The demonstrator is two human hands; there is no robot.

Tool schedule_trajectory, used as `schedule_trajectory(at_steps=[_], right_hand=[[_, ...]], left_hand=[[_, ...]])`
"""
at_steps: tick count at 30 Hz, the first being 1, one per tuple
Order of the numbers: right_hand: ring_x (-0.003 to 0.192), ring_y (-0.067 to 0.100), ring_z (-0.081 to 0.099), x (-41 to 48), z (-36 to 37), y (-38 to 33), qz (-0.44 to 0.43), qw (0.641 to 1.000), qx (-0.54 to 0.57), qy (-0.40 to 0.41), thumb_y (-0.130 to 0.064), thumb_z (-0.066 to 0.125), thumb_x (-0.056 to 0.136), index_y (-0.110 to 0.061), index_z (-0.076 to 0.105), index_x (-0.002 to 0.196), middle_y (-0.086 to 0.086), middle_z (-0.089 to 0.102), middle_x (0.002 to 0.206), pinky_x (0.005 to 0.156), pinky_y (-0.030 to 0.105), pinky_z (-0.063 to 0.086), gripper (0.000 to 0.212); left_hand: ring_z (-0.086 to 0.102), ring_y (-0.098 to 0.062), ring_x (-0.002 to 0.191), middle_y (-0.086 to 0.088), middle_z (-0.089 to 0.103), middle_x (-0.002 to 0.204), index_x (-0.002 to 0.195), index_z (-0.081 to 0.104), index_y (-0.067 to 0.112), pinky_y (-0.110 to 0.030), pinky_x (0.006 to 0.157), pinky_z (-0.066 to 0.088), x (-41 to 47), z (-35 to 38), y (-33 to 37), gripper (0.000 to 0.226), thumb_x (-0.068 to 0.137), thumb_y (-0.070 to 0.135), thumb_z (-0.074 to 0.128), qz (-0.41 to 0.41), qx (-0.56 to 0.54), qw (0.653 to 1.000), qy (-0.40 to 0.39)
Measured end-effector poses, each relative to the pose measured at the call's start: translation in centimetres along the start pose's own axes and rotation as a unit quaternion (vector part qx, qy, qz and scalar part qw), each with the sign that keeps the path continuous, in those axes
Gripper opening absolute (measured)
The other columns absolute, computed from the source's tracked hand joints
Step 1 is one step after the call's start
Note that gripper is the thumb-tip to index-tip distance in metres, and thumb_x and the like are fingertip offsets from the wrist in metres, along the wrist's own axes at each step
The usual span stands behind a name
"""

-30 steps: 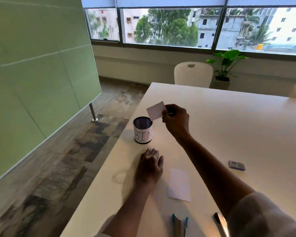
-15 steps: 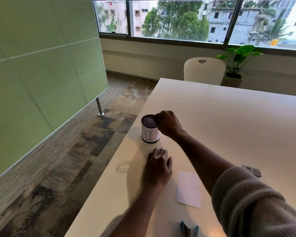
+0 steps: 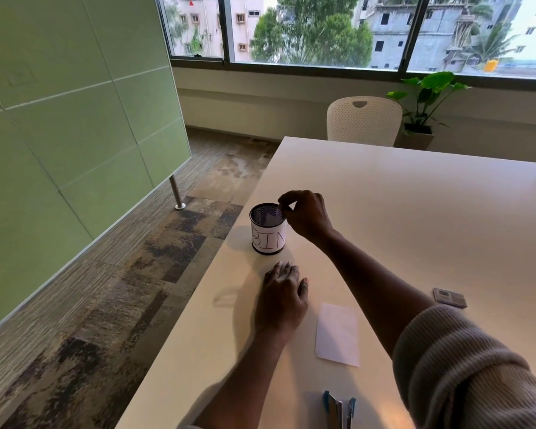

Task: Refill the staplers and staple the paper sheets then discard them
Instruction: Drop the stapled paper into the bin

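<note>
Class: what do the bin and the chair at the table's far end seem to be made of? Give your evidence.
Bin: likely dark metal mesh, its inner wall showing a fine grid, wrapped in a white paper label. Chair: probably matte white moulded plastic, its back dotted with small holes.

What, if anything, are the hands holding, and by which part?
Nothing visible: fingers of the right hand curl empty over the bin; the left hand lies flat on the table.
</note>
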State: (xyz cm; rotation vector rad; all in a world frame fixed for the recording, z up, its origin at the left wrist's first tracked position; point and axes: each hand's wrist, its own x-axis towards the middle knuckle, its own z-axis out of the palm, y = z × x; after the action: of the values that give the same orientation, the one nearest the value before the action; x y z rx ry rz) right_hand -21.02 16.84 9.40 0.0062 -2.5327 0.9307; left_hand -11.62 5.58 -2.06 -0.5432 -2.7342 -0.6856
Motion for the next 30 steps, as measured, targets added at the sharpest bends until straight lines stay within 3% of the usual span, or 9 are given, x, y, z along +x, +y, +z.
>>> schedule_trajectory(at_steps=[2, 4, 7, 14, 17, 20, 24, 28, 30], right_hand=[[0.062, 0.003, 0.064, -0.9, -1.0, 0.3, 0.007, 0.999, 0.026, 0.020, -0.016, 0.070, 0.084, -0.017, 0.078, 0.091, -0.005, 0.078, 0.089, 0.075, 0.019, 0.045, 0.011], [0.057, -0.004, 0.061, -2.3, -2.4, 0.7, 0.017, 0.998, 0.050, 0.032, -0.024, 0.072, 0.086, -0.018, 0.078, 0.090, -0.008, 0.077, 0.085, 0.073, 0.019, 0.047, 0.009], [0.066, 0.008, 0.069, -4.9, -5.1, 1.6, 0.037, 0.995, 0.080, 0.055, -0.028, 0.074, 0.086, -0.018, 0.077, 0.090, -0.012, 0.074, 0.083, 0.067, 0.018, 0.049, 0.011], [0.075, 0.016, 0.071, -10.8, -11.9, 4.1, 0.093, 0.986, 0.093, 0.100, -0.029, 0.074, 0.088, -0.016, 0.078, 0.092, -0.004, 0.077, 0.091, 0.072, 0.026, 0.054, 0.014], [0.074, 0.014, 0.071, -13.4, -14.8, 4.9, 0.109, 0.984, 0.077, 0.114, -0.029, 0.074, 0.088, -0.016, 0.078, 0.093, -0.007, 0.076, 0.091, 0.069, 0.020, 0.053, 0.015], [0.073, 0.010, 0.071, -17.1, -17.4, 6.1, 0.137, 0.980, 0.064, 0.132, -0.031, 0.074, 0.088, -0.017, 0.078, 0.093, -0.010, 0.075, 0.090, 0.057, 0.011, 0.046, 0.015], [0.075, 0.007, 0.071, -22.6, -18.7, 7.2, 0.171, 0.979, 0.013, 0.112, -0.033, 0.073, 0.088, -0.020, 0.078, 0.098, -0.012, 0.075, 0.095, 0.066, 0.008, 0.048, 0.017], [0.074, 0.001, 0.067, -28.7, -17.3, 7.7, 0.179, 0.981, -0.019, 0.070, -0.035, 0.073, 0.087, -0.020, 0.075, 0.104, -0.013, 0.071, 0.099, 0.072, 0.020, 0.056, 0.023], [0.072, -0.003, 0.060, -31.2, -16.0, 7.9, 0.178, 0.981, -0.058, 0.044, -0.040, 0.073, 0.085, -0.021, 0.074, 0.107, -0.011, 0.069, 0.102, 0.067, 0.008, 0.048, 0.029]], left_hand=[[0.048, -0.025, 0.136, -0.010, 0.060, 0.139, 0.133, 0.060, 0.009, -0.033, 0.115, 0.033, 0.1, 0.0, 0.0, 0.050, 0.096, 0.038, 0.045, -0.003, -0.002, 1.000, -0.006], [0.048, -0.025, 0.136, -0.011, 0.060, 0.139, 0.133, 0.061, 0.009, -0.033, 0.115, 0.033, 0.0, -0.1, -0.1, 0.049, 0.096, 0.038, 0.045, -0.008, -0.004, 1.000, -0.011], [0.052, -0.027, 0.133, -0.012, 0.063, 0.136, 0.130, 0.063, 0.008, -0.034, 0.112, 0.038, 0.1, -0.1, -0.1, 0.047, 0.094, 0.036, 0.050, -0.006, -0.001, 1.000, -0.008], [0.051, -0.030, 0.133, -0.016, 0.061, 0.137, 0.130, 0.062, 0.004, -0.036, 0.113, 0.036, 0.2, -0.2, -0.3, 0.045, 0.096, 0.033, 0.052, -0.001, -0.008, 1.000, -0.022], [0.050, -0.033, 0.133, -0.019, 0.061, 0.136, 0.128, 0.063, 0.001, -0.038, 0.112, 0.035, 0.2, -0.3, -0.3, 0.042, 0.097, 0.028, 0.055, -0.009, -0.030, 0.999, -0.025], [0.056, -0.036, 0.124, -0.020, 0.067, 0.124, 0.118, 0.068, 0.002, -0.040, 0.106, 0.043, -0.3, -0.5, 0.3, 0.034, 0.097, 0.026, 0.057, -0.006, -0.046, 0.999, -0.013], [0.064, -0.038, 0.107, -0.020, 0.073, 0.108, 0.107, 0.073, 0.002, -0.041, 0.094, 0.050, -0.7, -1.0, 0.2, 0.025, 0.095, 0.020, 0.061, -0.004, -0.079, 0.997, 0.013], [0.068, -0.035, 0.100, -0.018, 0.075, 0.106, 0.105, 0.075, 0.002, -0.039, 0.090, 0.051, -2.3, -1.2, 1.0, 0.022, 0.092, 0.018, 0.066, 0.011, -0.091, 0.996, 0.025], [0.069, -0.034, 0.099, -0.017, 0.075, 0.105, 0.104, 0.075, 0.003, -0.038, 0.089, 0.051, -3.4, -1.1, 1.7, 0.021, 0.091, 0.018, 0.067, 0.016, -0.101, 0.994, 0.026]])
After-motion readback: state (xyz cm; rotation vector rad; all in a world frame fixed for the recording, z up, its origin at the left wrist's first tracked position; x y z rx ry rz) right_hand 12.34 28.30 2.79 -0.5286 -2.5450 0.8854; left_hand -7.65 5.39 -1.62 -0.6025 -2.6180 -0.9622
